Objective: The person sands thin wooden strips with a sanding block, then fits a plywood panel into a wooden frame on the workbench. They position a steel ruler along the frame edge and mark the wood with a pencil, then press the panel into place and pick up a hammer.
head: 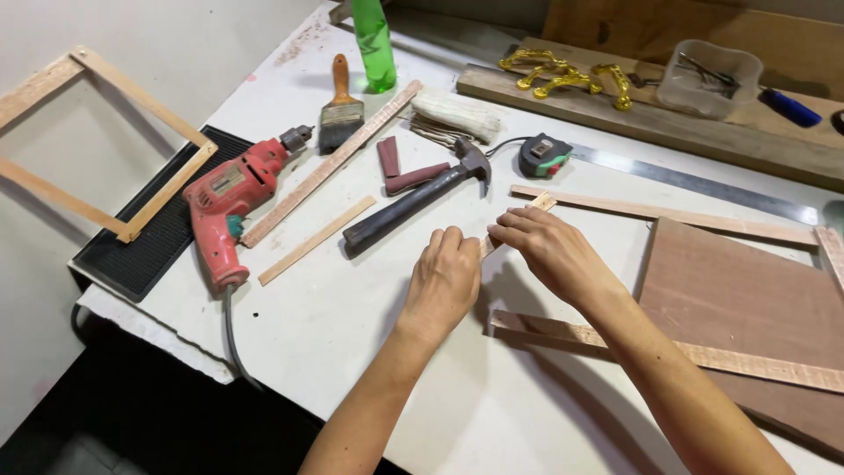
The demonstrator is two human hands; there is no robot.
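My left hand [444, 280] and my right hand [547, 251] meet over a short thin wooden strip [538, 204] that runs between the two long strips of a frame on the white table [352, 325]. Both hands pinch this strip; most of it is hidden under my fingers. The far frame strip [668, 214] and the near frame strip [703, 354] lie around a brown board [747, 308]. A black-handled claw hammer [418, 204] lies just left of my left hand.
A red electric drill [230, 202], two loose wooden strips [316, 239], a paintbrush [341, 110], a green bottle [374, 44], a tape measure [543, 157], a steel ruler [703, 185], a cloth roll [457, 116], gold handles [567, 79] and a plastic tub [708, 77] surround the work. A wooden frame [97, 149] leans at left.
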